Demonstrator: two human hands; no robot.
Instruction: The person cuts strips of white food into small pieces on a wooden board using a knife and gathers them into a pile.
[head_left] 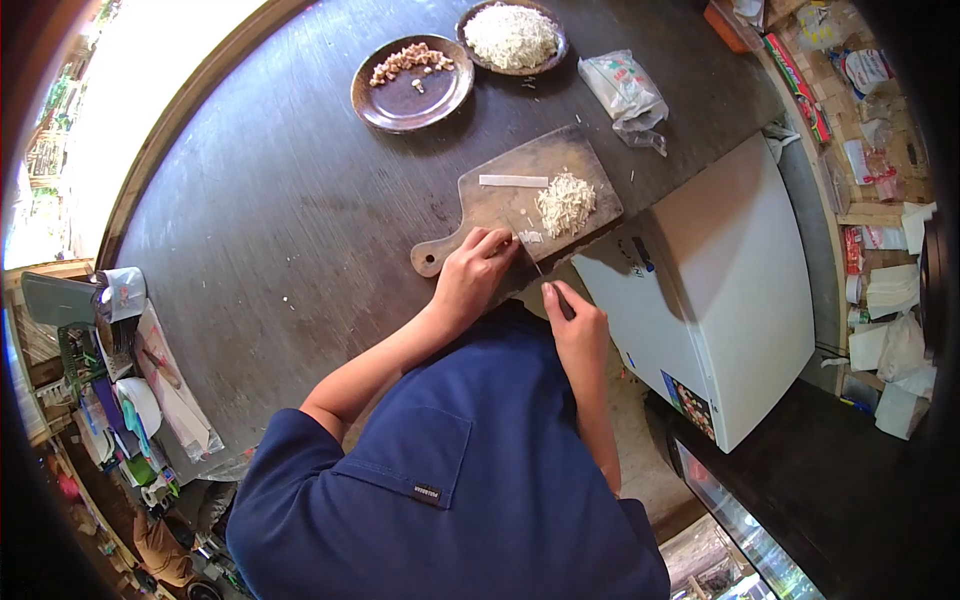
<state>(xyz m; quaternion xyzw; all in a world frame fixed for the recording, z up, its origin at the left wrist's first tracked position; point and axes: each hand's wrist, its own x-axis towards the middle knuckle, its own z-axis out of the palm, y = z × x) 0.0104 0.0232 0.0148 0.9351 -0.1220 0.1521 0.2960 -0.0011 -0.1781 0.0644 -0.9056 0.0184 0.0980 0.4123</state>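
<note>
print on the plastic bag (625, 88) and the shirt's pocket tag (428, 491) is too small to read; a paddle-shaped wooden cutting board (520, 190) lies on a dark matt table (270, 220) beside a white chest freezer (720, 290); pale shreds (566, 203) are heaped on it; right hand (580, 330) clenched round a thin knife (537, 262); left hand (472, 272) curled on the board's near edge, its grip unclear

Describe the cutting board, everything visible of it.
The cutting board looks wooden, brown and paddle-shaped, with a short rounded handle that has a hole near its end. It lies flat and diagonal on the dark table, handle toward the person. On it are a pile of white shreds, a long white strip and a few small bits. The left hand rests on its near edge beside the handle. The right hand holds a knife whose blade reaches the board.
</note>
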